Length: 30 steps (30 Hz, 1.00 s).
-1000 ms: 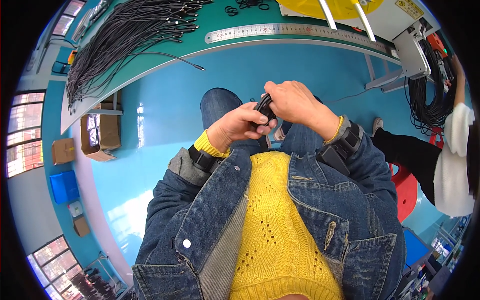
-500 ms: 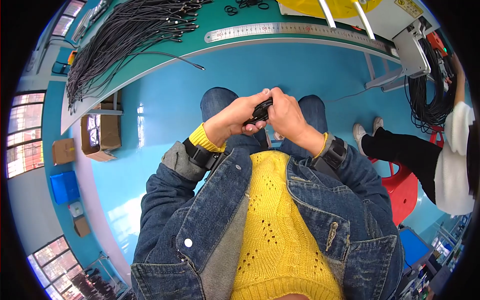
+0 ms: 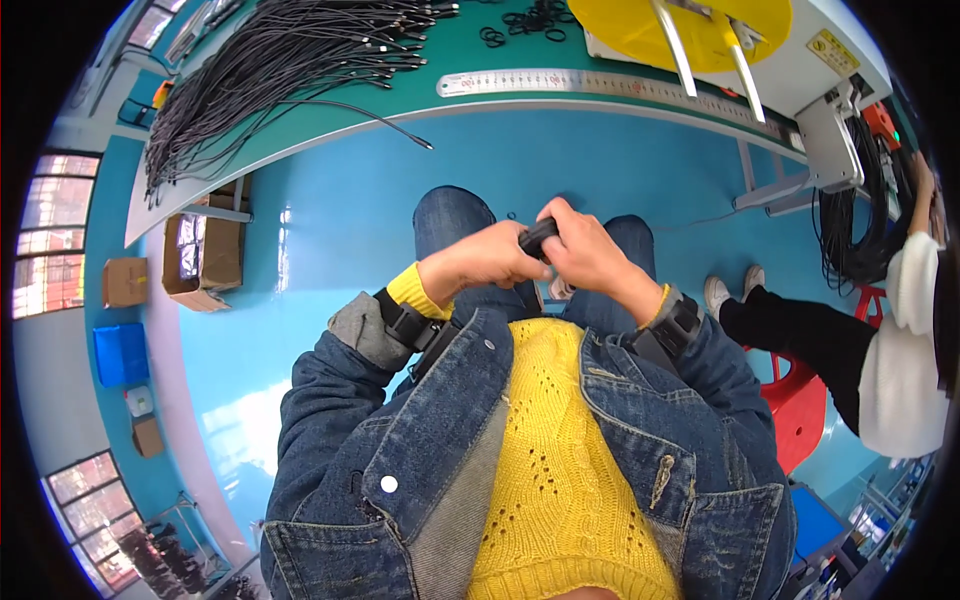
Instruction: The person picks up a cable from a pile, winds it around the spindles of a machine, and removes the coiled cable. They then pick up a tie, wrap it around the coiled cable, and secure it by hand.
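Observation:
Above my knees, both my hands are closed on a small bundle of black cable (image 3: 538, 237). My left hand (image 3: 488, 256) grips it from the left, its thumb and fingers wrapped about the lower end. From the right, my right hand (image 3: 580, 246) pinches the upper end with bent fingers. Much of the bundle is hidden by the fingers. A tiny dark ring (image 3: 511, 215) shows just beyond my left hand; whether it touches anything is unclear.
Ahead is a green-topped bench (image 3: 400, 98) with a heap of black cables (image 3: 270, 85), a steel ruler (image 3: 600, 84), black rings (image 3: 545, 22) and a yellow disc machine (image 3: 690, 30). Cardboard boxes (image 3: 205, 255) stand left. Right are a co-worker (image 3: 905, 340) and red stool (image 3: 798, 415).
The black bundle has been turned between my hands, and less of it shows. My left fingers have shifted round it. The bench appears slightly lower and further right in view.

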Available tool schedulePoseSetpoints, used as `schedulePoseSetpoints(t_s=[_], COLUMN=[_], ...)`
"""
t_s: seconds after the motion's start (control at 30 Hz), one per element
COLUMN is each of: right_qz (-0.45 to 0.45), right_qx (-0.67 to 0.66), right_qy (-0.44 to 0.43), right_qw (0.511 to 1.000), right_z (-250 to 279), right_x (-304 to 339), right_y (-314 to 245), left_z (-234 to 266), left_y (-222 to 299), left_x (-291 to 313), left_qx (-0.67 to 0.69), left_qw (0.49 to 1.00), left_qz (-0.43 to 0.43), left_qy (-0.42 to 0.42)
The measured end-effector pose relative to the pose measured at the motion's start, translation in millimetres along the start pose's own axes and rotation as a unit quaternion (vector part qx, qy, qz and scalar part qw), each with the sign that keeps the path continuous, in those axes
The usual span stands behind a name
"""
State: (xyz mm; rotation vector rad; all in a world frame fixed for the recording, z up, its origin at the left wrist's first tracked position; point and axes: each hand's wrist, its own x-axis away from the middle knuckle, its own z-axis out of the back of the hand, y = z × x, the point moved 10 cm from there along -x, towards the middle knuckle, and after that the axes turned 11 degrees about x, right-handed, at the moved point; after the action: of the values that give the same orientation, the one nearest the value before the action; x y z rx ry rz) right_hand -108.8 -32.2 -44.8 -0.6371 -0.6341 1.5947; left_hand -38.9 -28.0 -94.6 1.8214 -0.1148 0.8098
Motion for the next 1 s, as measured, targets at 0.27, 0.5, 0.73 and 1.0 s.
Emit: schedulePoseSetpoints(t_s=[0.27,0.5,0.73,1.0], right_qz=[-0.147,-0.052,-0.043,-0.172], right_qx=[-0.025,0.049,0.083,-0.070], right_qy=[0.010,0.085,0.057,-0.050], right_qw=[0.989,0.994,0.994,0.981], right_z=[-10,1,-4,-20], right_x=[13,2,-10,-8], right_y=[19,-2,-3,41], left_z=[-15,-7,9,30], left_y=[19,34,17,-23], left_x=[1,21,5,12], left_qx=[-0.308,-0.259,-0.223,0.057], left_qw=[0.922,0.923,0.941,0.992], left_qz=[-0.205,-0.225,-0.180,0.112], left_qy=[0.113,0.176,0.178,0.016])
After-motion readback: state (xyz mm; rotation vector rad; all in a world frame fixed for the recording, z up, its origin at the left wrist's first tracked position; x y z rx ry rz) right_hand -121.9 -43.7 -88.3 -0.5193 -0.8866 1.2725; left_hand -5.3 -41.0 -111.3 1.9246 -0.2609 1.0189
